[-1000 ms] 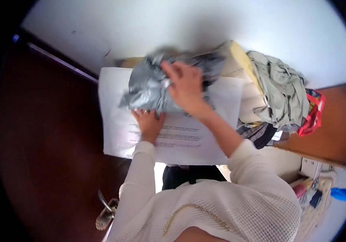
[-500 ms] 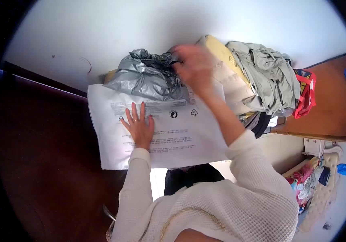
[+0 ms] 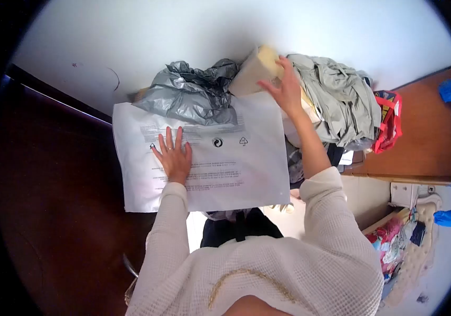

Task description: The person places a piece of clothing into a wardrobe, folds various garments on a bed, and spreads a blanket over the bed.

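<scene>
The left hand (image 3: 176,160) lies flat on the white printed packaging (image 3: 231,168), fingers spread; the right hand (image 3: 287,94), fingers wide apart, is at the yellow-ended package (image 3: 256,71), contact unclear.

open room over white packaging (image 3: 236,179), right of centre, crumpled grey plastic (image 3: 183,97) behind, wall (image 3: 146,37) beyond, cloth (image 3: 338,100) at right

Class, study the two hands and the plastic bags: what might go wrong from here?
1. The crumpled silver-grey plastic bag overlaps the white printed plastic bag, so dragging the white one might carry it along.
2. The right hand is spread beside the cream-and-yellow package; a careless knock could tip it.
3. The grey-green fabric lies loosely bunched close by and might get snagged.
</scene>
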Tool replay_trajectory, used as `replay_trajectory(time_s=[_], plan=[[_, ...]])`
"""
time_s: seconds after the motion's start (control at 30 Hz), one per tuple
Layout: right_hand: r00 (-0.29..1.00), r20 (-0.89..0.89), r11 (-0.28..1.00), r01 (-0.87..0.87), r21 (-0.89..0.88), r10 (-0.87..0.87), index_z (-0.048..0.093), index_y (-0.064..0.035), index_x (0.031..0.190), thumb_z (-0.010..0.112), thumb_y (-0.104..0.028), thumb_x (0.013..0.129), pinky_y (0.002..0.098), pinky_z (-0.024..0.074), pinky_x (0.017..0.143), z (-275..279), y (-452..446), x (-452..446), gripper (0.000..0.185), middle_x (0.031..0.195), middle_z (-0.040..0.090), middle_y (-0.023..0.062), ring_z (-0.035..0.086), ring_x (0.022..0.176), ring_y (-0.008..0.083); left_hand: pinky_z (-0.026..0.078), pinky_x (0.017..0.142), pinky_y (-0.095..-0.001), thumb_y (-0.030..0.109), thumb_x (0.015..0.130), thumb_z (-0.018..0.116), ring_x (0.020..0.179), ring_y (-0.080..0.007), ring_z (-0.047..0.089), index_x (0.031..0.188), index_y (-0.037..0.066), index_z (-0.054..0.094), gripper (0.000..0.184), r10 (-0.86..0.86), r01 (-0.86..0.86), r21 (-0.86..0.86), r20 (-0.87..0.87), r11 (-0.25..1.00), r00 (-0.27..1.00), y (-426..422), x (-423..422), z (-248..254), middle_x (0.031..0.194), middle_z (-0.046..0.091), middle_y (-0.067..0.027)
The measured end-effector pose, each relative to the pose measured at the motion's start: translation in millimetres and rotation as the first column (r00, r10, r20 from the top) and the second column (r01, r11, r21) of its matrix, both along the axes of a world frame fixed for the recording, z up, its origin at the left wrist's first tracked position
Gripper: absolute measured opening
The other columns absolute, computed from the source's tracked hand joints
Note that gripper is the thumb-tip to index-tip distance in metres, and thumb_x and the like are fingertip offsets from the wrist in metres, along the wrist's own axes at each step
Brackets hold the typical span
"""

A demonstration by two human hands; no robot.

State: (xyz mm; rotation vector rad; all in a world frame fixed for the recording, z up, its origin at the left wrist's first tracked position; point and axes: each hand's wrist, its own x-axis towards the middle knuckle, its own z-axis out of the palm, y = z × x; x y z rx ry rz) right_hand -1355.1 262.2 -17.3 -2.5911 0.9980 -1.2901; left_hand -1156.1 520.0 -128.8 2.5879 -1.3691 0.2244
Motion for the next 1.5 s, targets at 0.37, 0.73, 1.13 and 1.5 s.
replay_trajectory(time_s=[0.37,0.73,1.13,1.5], plan=[[0.920,-0.305,0.917,-0.117,0.381,0.244,0.035,-0.0104,0.126,0.076,-0.034,0.052,0.0376,0.0358,0.090,11.6,-41.9,-10.1,0.088,0.116,0.047,0.0168,0.045,0.107,0.0315,0.011,0.099,-0.0563,0.028,0.082,0.045,0.126,-0.0305,0.020,0.130,0.026,0.031,0.050,-0.019,0.018,-0.019,-0.055,1.000,0.998,4.3,-1.2,3.4,0.137,0.024,-0.0049],[0.861,0.508,0.798,-0.299,0.523,-0.010,0.037,0.0019,0.120,0.072,-0.009,0.061,0.0324,0.0455,0.080,154.7,-24.8,-135.7,0.069,0.106,0.052,0.0129,0.053,0.094,0.0216,0.010,0.099,-0.0575,0.033,0.082,0.045,0.127,-0.0307,0.017,0.130,0.030,0.030,0.051,-0.005,0.003,-0.015,-0.087,1.000,0.996,7.4,1.2,-0.9,0.138,0.022,-0.0027],[0.765,-0.188,0.592,-0.291,0.752,0.616,0.046,-0.0102,0.121,0.056,-0.042,0.080,0.0323,0.0381,0.088,79.7,3.5,92.2,0.053,0.118,0.050,0.0100,0.047,0.108,0.0215,0.005,0.101,-0.0554,0.036,0.083,0.041,0.127,-0.0286,0.017,0.127,0.020,0.038,0.047,0.024,-0.005,0.209,-0.091,0.978,0.996,6.5,1.3,4.4,0.134,0.030,-0.0062],[0.950,0.051,0.884,0.267,0.383,-0.309,0.054,-0.0025,0.097,0.065,-0.024,0.074,0.0290,0.0393,0.077,-36.6,147.4,-129.4,0.033,0.095,0.055,0.0093,0.048,0.093,0.0131,0.016,0.101,-0.0441,0.043,0.080,0.045,0.123,-0.0291,0.026,0.125,0.011,0.040,0.055,0.001,0.067,0.130,-0.467,0.989,0.885,17.6,25.9,-35.3,0.131,0.035,-0.0119]])
